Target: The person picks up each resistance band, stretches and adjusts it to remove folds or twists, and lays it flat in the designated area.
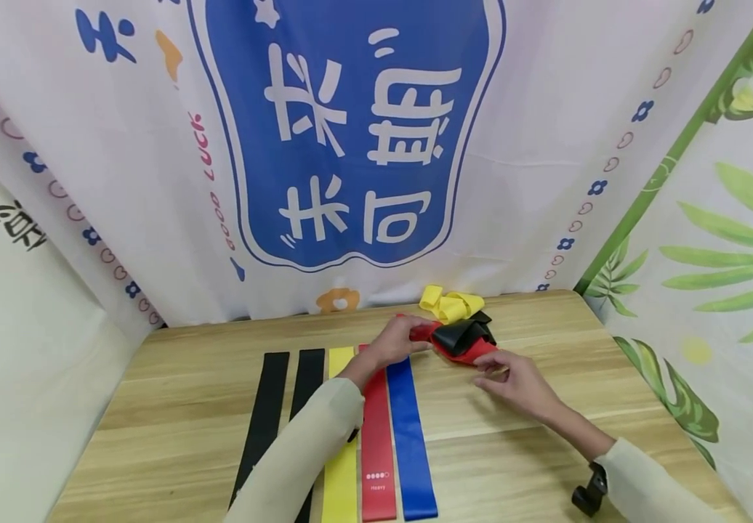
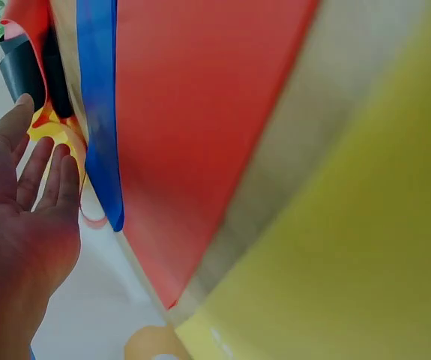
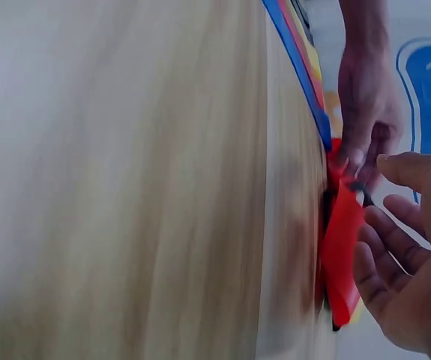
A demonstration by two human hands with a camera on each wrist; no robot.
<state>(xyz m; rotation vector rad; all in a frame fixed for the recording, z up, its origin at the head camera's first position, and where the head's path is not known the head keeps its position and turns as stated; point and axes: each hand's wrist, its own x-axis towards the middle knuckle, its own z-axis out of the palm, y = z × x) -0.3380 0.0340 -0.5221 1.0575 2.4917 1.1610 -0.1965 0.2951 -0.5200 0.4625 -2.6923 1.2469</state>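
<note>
Near the back edge of the table lies a loose pile of flat elastic bands. A red band (image 1: 469, 354) is loosely folded there, with a black band (image 1: 458, 335) bunched over it and a yellow band (image 1: 453, 306) behind. My left hand (image 1: 395, 341) is at the pile's left end, its thumb and fingers spread around the red band's edge. In the left wrist view its palm faces the camera with the fingers extended. My right hand (image 1: 519, 383) is at the pile's right end, fingers loosely bent beside the red band and thumb apart.
Left of the pile, flat bands lie side by side: two black bands (image 1: 268, 392), a yellow band (image 1: 342, 483), a red band (image 1: 378, 465) with white print, and a blue band (image 1: 412, 436). My left forearm crosses over some. A printed cloth (image 1: 154, 181) hangs behind the wooden table (image 1: 174, 428).
</note>
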